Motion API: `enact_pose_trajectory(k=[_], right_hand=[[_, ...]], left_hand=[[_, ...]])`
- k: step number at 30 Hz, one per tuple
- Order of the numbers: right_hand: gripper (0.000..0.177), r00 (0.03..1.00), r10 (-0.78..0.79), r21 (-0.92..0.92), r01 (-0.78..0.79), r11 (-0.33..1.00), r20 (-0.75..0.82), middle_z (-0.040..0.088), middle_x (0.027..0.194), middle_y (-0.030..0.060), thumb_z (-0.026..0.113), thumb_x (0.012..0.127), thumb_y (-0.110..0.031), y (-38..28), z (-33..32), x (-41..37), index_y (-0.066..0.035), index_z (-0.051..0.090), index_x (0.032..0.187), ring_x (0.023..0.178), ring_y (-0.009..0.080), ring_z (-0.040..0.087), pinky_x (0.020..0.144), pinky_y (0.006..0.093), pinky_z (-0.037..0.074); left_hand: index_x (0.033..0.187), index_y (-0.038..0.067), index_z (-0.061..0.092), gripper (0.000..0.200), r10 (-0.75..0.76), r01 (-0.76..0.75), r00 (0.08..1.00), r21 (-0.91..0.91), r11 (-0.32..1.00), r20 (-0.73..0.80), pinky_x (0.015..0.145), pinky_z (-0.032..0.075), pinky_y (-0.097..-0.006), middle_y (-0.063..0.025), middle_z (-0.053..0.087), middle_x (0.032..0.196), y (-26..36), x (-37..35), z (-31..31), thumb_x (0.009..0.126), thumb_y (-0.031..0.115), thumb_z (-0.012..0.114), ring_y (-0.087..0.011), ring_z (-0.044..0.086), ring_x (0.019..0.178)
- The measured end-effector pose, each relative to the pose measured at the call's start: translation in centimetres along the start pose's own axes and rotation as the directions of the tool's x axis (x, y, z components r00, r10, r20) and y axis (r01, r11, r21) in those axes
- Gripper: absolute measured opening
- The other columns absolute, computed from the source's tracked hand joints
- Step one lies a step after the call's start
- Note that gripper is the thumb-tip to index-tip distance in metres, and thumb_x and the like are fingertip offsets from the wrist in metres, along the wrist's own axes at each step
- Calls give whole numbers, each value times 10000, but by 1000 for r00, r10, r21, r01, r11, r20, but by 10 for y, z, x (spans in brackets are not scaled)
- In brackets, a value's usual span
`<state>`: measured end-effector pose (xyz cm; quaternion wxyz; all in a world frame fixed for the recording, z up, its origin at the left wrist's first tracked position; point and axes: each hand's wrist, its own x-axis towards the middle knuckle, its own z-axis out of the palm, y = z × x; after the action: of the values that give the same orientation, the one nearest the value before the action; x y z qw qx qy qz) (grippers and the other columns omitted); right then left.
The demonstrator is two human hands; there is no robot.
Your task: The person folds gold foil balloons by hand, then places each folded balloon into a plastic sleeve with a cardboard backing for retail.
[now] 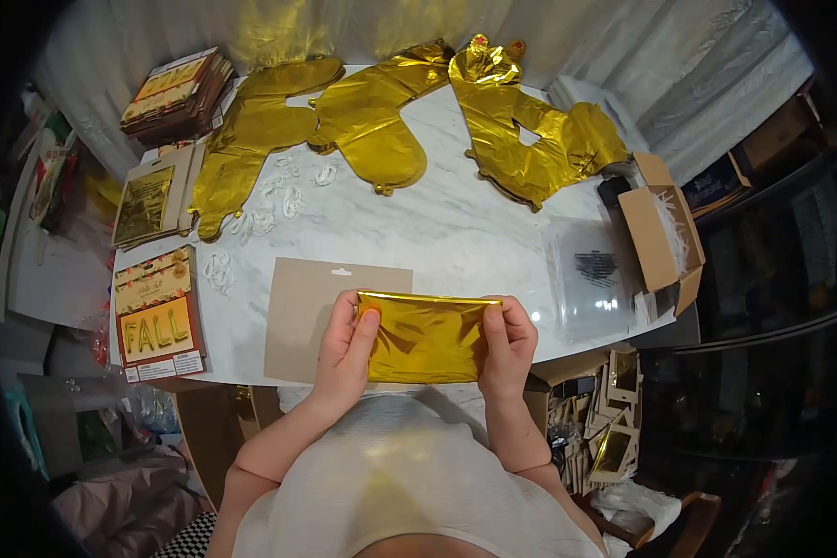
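Between my two hands is a gold foil balloon (428, 339), folded into a flat rectangle. My left hand (349, 339) pinches its left side, thumb in front. On the opposite side, my right hand (509, 344) grips it the same way; the fingers behind the foil are hidden. Under and beyond the foil lies a grey-brown backing card (302, 316) with a hanging hole, on the marble-patterned table (474, 251). Unfolded flat gold foil balloons (372, 139) are spread along the back of the table.
At left are packages printed FALL (156, 321), another stack of packages (172, 93) and cards with foil (149, 200). Coiled white strings (284, 195) lie mid-left. At right are clear plastic bags (586, 298) and an open cardboard box (656, 232). A carton of cards (614, 391) stands below the right edge.
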<state>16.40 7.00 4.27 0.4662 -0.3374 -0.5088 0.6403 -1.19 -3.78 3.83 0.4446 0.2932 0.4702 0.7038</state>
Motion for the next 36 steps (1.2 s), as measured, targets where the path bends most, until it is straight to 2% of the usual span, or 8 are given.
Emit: enact_pose_trajectory(k=[8, 12, 18, 20, 21, 23, 30, 36], right_hand=[[238, 988, 50, -50, -43, 998, 143, 707, 1101, 19, 684, 1081, -188, -1, -3, 2, -17, 662, 1245, 991, 68, 626, 874, 241, 509], [313, 934, 227, -15, -232, 973, 277, 722, 1227, 63, 676, 1079, -154, 0, -3, -2, -5, 617, 1347, 1158, 106, 644, 1014, 293, 522], [197, 928, 289, 1, -298, 955, 233, 658, 896, -35, 672, 1079, -145, -4, 4, 1, -35, 649, 1241, 674, 26, 531, 581, 208, 395], [144, 948, 291, -76, -283, 956, 126, 576, 782, -71, 673, 1076, -142, -1, -7, 3, -57, 655, 1190, 574, 10, 390, 511, 223, 250], [139, 955, 285, -80, -278, 957, 86, 588, 787, -59, 669, 1076, -144, -3, -15, 5, -66, 654, 1191, 581, 14, 427, 511, 218, 288], [182, 969, 246, -26, -245, 969, 19, 684, 891, -7, 669, 1077, -156, -4, -42, 8, -49, 660, 1224, 623, 46, 527, 543, 219, 402], [242, 965, 251, 122, -258, 958, 75, 757, 1165, 110, 656, 1082, -116, 12, -54, 15, 15, 648, 1286, 984, 166, 738, 868, 304, 597], [219, 970, 231, 99, -237, 966, 72, 758, 1140, 91, 656, 1080, -100, 17, -52, 26, 12, 654, 1268, 955, 144, 727, 831, 285, 584]], left_hand=[[1351, 10, 516, 258, 75, -74, 997, 82, 994, -4, 1015, 433, -243, -29, 624, 1243, -1, 1, -2, 1173, 195, 489, -73, 545, 1125], [1359, 6, 514, 264, 101, -99, 995, 121, 988, -5, 1018, 437, -249, -40, 629, 1243, 1, 2, -6, 1173, 192, 488, -79, 552, 1121], [1389, 8, 525, 291, -83, 81, 996, 103, 991, 18, 1047, 450, -264, -82, 652, 1282, 10, -2, -28, 1163, 191, 504, -122, 606, 1165], [1400, 12, 558, 334, -83, 64, 996, 492, 868, 16, 1145, 441, -383, -152, 648, 1399, 26, -8, -37, 1118, 192, 569, -256, 606, 1321], [1400, 12, 558, 334, -77, 64, 997, 490, 869, 7, 1145, 441, -383, -152, 648, 1399, 35, -13, -48, 1118, 192, 569, -256, 606, 1321], [1422, 42, 581, 388, -6, -369, 928, 918, 148, 374, 1260, 341, -538, -160, 567, 1530, 51, -21, -70, 1065, 187, 621, -358, 477, 1479], [1442, 41, 602, 461, -53, -459, 875, 859, 226, 481, 1250, 324, -548, -148, 513, 1595, 17, 5, -36, 1001, 158, 670, -387, 424, 1511], [1275, -12, 671, 369, 243, -447, 890, 841, 304, 385, 1095, 471, -503, -181, 671, 1344, 29, 15, -58, 911, 44, 699, -391, 598, 1307]])
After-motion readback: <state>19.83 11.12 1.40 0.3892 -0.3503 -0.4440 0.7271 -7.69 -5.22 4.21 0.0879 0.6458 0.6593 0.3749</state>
